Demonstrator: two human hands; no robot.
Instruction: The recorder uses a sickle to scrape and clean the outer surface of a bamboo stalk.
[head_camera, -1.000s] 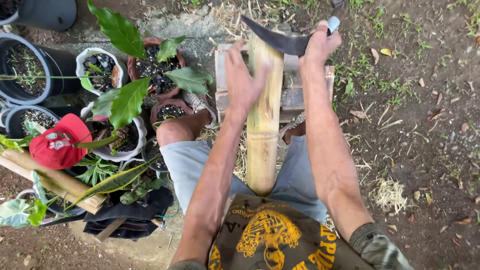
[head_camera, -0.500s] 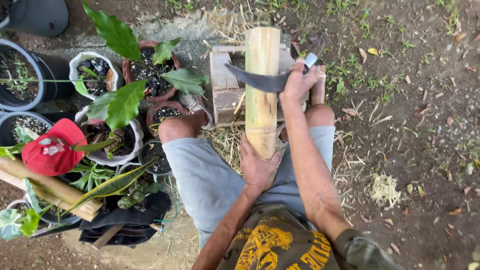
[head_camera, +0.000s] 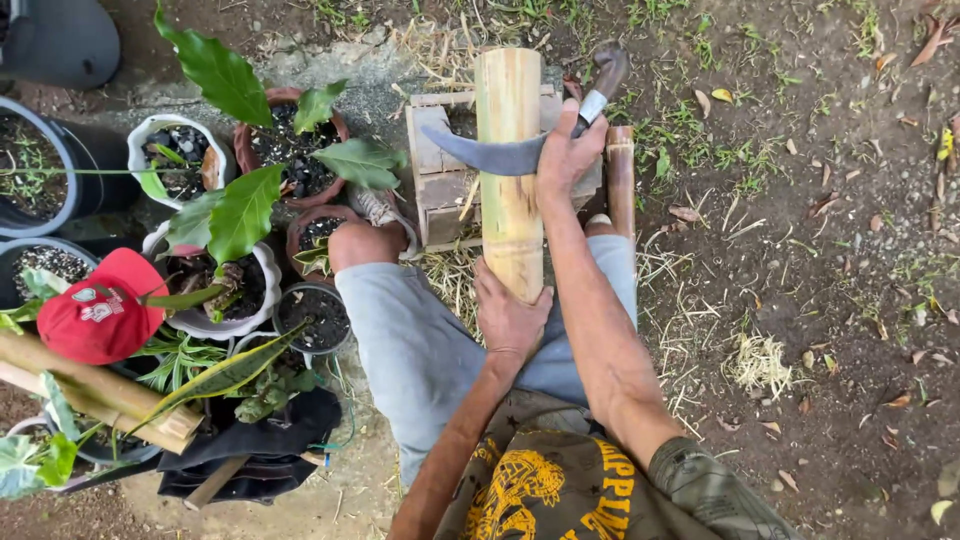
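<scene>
My left hand (head_camera: 510, 318) is wrapped round the near end of the bamboo pole (head_camera: 510, 170), fingers clamped on it just above my lap, and my right hand (head_camera: 568, 155) is closed on the handle of the curved knife (head_camera: 500, 155), whose dark blade lies across the pole a little below its far end. The pole runs away from me between my knees, its far part resting on the small wooden block (head_camera: 432, 165) that stands on the ground. As I judge it, the worst risk is the blade glancing off the smooth round skin of the bamboo: it sits crosswise on a curved surface, and a slip toward me would send the edge down the pole in the direction of my left fingers, which hold the same piece lower down. The pole could also roll on the block, since only my one hand steadies it. My bare knee (head_camera: 365, 245) lies just beside the block on the left, near the blade's tip. A thinner bamboo piece (head_camera: 620, 165) lies just right of the pole, under my right wrist, and could get in the way. Potted plants (head_camera: 245, 215) and a red cap (head_camera: 98, 318) crowd my left side.
</scene>
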